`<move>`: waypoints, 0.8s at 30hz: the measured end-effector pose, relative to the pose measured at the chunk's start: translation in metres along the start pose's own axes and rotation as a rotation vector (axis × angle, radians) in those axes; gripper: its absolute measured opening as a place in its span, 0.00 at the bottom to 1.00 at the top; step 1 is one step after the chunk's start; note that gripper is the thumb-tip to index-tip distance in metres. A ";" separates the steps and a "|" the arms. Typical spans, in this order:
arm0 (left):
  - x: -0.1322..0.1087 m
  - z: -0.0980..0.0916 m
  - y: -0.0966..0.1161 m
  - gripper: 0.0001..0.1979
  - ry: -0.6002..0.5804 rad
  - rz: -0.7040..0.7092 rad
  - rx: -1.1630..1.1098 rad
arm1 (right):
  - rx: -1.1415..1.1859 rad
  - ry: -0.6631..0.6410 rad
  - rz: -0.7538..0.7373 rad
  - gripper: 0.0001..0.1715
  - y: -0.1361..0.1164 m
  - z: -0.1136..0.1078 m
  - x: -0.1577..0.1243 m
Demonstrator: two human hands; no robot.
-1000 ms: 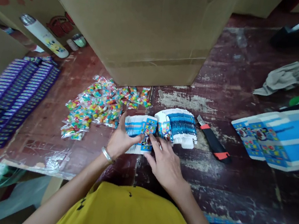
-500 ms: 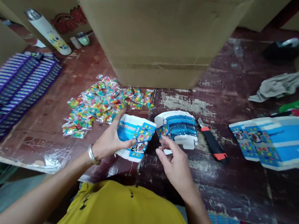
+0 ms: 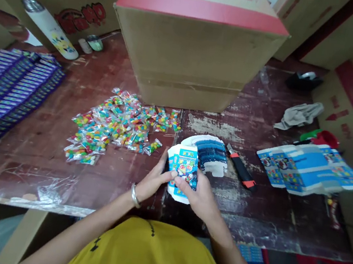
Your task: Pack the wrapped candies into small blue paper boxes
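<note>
Both hands hold a stack of flattened blue candy boxes [image 3: 186,165] just above the table's front part. My left hand [image 3: 154,181] wraps its left side, thumb on the printed face. On the right side my right hand [image 3: 201,195] grips the same stack, its thumb close to the other thumb. Behind it a fanned row of more flat boxes [image 3: 212,152] lies on the table, partly covered by the held stack. Left of these is a heap of clear candy packets [image 3: 120,122] with colourful sweets. A black and orange utility knife [image 3: 241,170] rests to the right.
A large carton [image 3: 192,62] stands at the back middle. Purple boxes [image 3: 8,98] are stacked at the left, near a white flask [image 3: 51,30]. On the right lie flat blue box sheets [image 3: 309,169], a grey cloth [image 3: 299,116] and a black tape dispenser [image 3: 303,81].
My left hand has moved right with the flat boxes, and my right hand, apart from them before, now grips them too. The camera view has shifted a little.
</note>
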State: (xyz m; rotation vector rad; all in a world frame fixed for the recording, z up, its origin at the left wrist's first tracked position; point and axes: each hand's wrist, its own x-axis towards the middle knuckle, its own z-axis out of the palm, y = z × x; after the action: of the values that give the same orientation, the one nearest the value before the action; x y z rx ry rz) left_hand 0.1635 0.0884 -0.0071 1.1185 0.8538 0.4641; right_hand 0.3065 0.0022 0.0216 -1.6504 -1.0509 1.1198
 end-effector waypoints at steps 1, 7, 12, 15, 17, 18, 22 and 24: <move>0.000 -0.003 0.001 0.40 -0.011 0.011 0.076 | -0.095 0.002 -0.016 0.24 -0.003 -0.004 0.003; -0.003 -0.011 0.007 0.33 0.065 0.131 0.118 | -0.715 0.117 -0.111 0.38 -0.017 0.001 0.022; -0.001 -0.015 -0.001 0.30 0.082 0.205 0.289 | -0.848 0.104 -0.051 0.48 -0.004 0.020 0.028; 0.000 -0.022 -0.009 0.31 0.241 0.200 0.623 | -0.770 0.092 -0.057 0.56 0.006 0.018 0.027; 0.000 -0.028 -0.012 0.34 0.296 0.146 0.747 | -0.701 0.087 -0.069 0.57 0.011 0.012 0.026; -0.001 -0.030 -0.013 0.35 0.299 0.122 0.765 | -0.676 0.092 -0.074 0.55 0.014 0.008 0.025; -0.003 -0.036 -0.017 0.36 0.280 0.124 0.661 | -0.674 0.148 -0.111 0.39 0.023 -0.002 0.027; -0.005 -0.035 -0.020 0.37 0.313 0.147 0.660 | -0.712 0.178 -0.141 0.35 0.024 -0.002 0.029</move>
State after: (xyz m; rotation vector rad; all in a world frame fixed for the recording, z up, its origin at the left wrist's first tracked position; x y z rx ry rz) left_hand 0.1309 0.0978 -0.0296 1.7521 1.2541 0.5009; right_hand 0.3200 0.0223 -0.0076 -2.1238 -1.5243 0.5046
